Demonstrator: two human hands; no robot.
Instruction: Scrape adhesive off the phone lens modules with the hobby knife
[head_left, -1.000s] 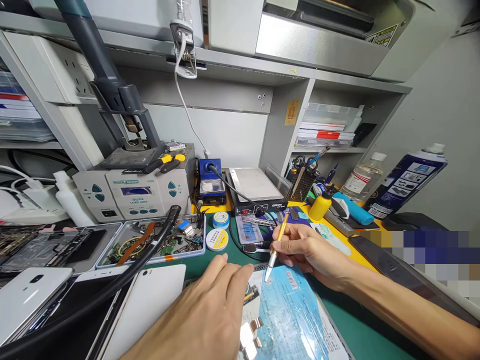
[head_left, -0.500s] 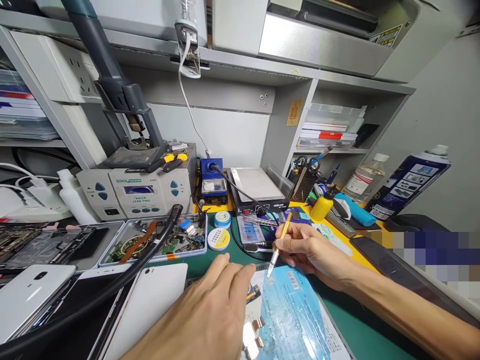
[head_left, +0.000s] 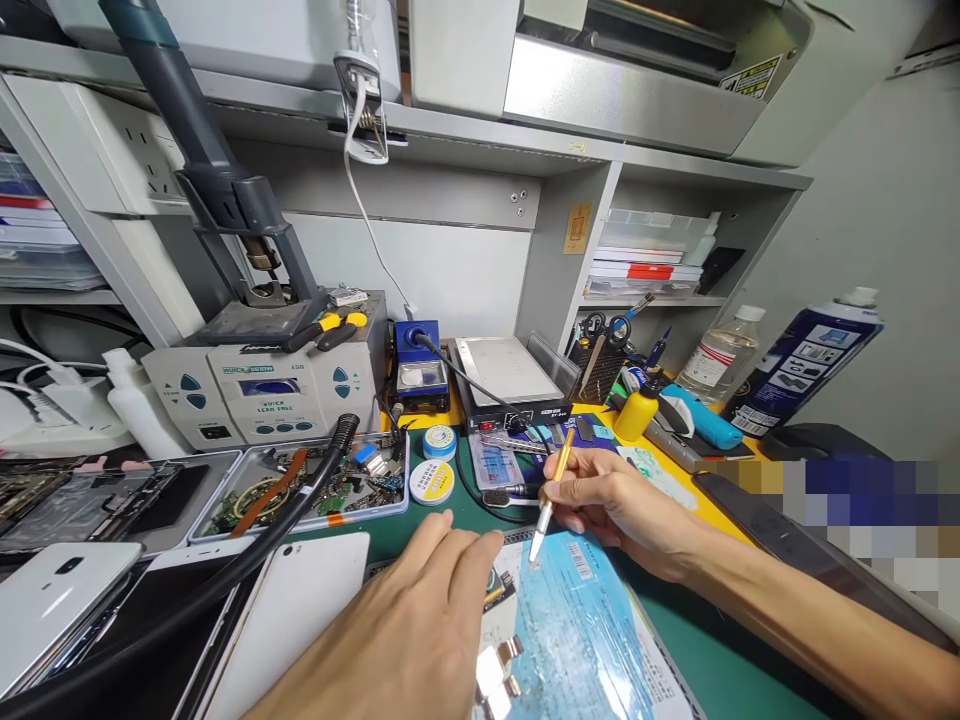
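My right hand (head_left: 600, 495) pinches a slim pen-like tool (head_left: 555, 490) with a gold handle and a pale tip; whether it ends in a blade or bristles I cannot tell. The tip points down at the upper left part of a light-blue, glossy, plastic-covered sheet (head_left: 577, 620) with a barcode. To the left, my left hand (head_left: 412, 610) is palm down, its fingers bent and close together; its thumb and whatever lies beneath it are hidden. Small electronic parts (head_left: 496, 588) show beside its index finger, and shiny metal pieces (head_left: 499, 675) lie lower down on the sheet.
White phones (head_left: 300, 600) lie at left, crossed by a thick black hose (head_left: 187, 600). Behind them are a tray of circuit parts (head_left: 330, 490), round tins (head_left: 433, 482), a hot-air station (head_left: 262, 395) and a heating plate (head_left: 514, 375). A yellow bottle (head_left: 636, 415) stands beyond my right hand.
The view has shifted slightly, so the surroundings appear a little further left. The pale tool tip is slightly lower over the blue sheet. My left hand keeps nearly the same pose.
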